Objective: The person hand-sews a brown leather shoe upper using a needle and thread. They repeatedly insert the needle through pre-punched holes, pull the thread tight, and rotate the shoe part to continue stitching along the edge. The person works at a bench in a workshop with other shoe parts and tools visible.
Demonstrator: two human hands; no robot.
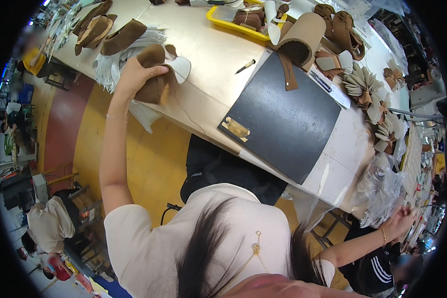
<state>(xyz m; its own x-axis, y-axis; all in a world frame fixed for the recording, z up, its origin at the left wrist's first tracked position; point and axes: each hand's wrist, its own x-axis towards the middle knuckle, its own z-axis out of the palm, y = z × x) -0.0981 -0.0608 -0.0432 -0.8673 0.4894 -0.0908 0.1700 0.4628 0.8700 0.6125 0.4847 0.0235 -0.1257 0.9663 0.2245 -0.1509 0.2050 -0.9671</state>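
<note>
My left hand (pixel 135 78) is closed on a brown leather piece (pixel 150 91) at the table's left front edge, thumb on top. Just beside it lie a white rounded piece (pixel 180 69) and a stack of white pieces (pixel 110 67), with another curved brown piece (pixel 124 37) on top. Far off to the right, my right hand (pixel 401 221) is held out past the table's end, its fingers apart and small in view. Closest to it is a clear plastic bag (pixel 381 181) with pale pieces in and under it. I see nothing in that hand.
A black mat (pixel 288 111) lies mid-table, near a pen-like tool (pixel 245 66), a cutter (pixel 321 81) and a brown roll (pixel 303 39). Behind stands a yellow tray (pixel 238 24). Bundled pale pieces (pixel 361 85) line the right. Another person (pixel 382 265) is close to my right arm.
</note>
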